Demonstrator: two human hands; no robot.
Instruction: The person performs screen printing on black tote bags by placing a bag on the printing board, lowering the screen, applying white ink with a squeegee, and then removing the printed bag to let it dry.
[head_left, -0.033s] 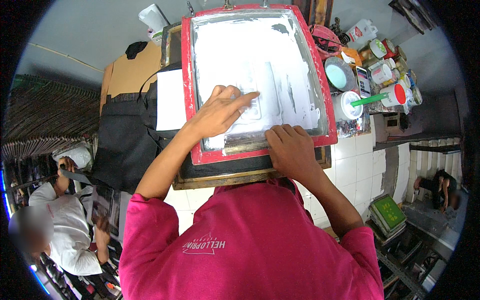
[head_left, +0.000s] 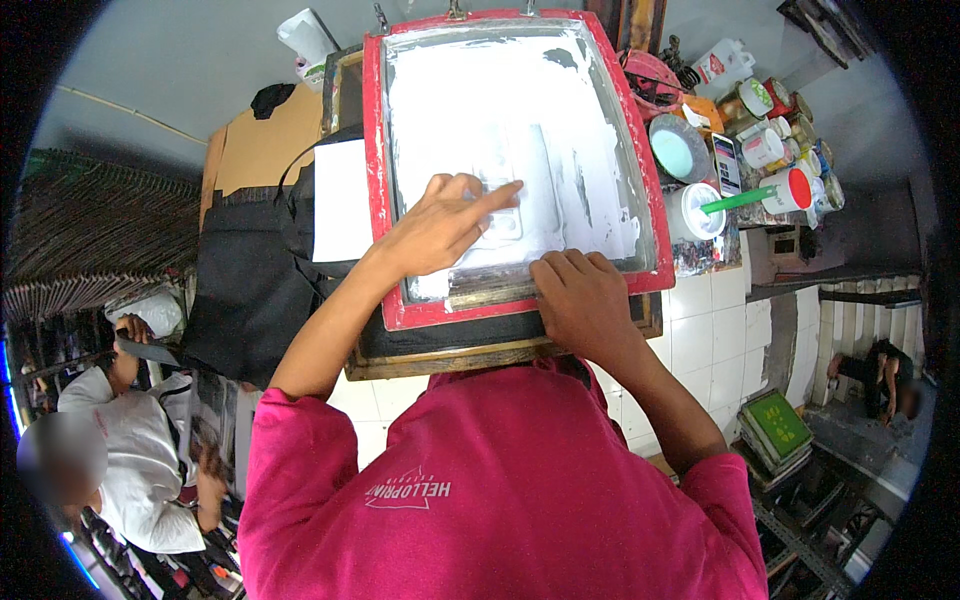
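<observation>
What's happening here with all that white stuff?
A person in a pink top is at a red frame with a white-smeared surface inside it. Their left hand is over that surface, index finger out; I can't tell if it touches. Their right hand is on the frame's near edge, by the end of a long bar. To the right, a green stick leans out of a white tub.

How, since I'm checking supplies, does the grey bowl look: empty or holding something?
Not empty: the bowl shows pale-blue material inside. How deep, I cannot tell.
</observation>
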